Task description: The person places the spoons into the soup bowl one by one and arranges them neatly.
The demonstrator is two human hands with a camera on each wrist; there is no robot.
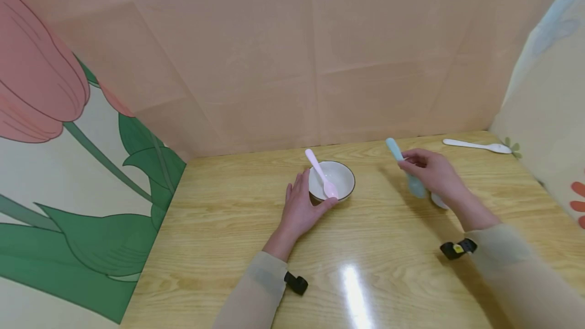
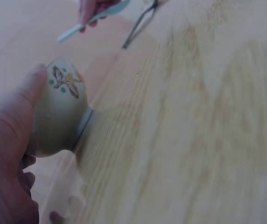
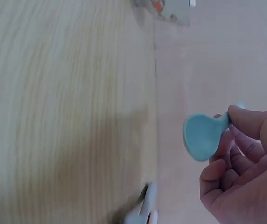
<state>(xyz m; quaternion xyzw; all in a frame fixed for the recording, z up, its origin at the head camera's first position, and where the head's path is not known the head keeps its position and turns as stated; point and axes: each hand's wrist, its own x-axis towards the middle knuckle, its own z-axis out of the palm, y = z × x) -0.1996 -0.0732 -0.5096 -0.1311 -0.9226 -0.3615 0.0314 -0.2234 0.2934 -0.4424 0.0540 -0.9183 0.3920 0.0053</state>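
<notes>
My left hand (image 1: 301, 210) grips a small white bowl (image 1: 346, 179) with a dark rim, thumb at its near side and fingers along its left. A flower pattern marks the outside of the bowl (image 2: 61, 107) in the left wrist view. Inside it leans a pink spoon (image 1: 318, 167), handle sticking out over the far left rim. To the right, my right hand (image 1: 431, 171) pinches a light blue spoon (image 1: 394, 149) by its handle, held above the table with its scoop toward me. In the right wrist view, thumb and fingers meet on the handle behind the blue scoop (image 3: 202, 137).
A white spoon (image 1: 477, 145) lies at the back right of the wooden table (image 1: 219, 248). Another pale object (image 1: 439, 200) shows partly from under my right wrist. A pinkish cloth wall (image 1: 256, 65) closes off the back, with printed panels on both sides.
</notes>
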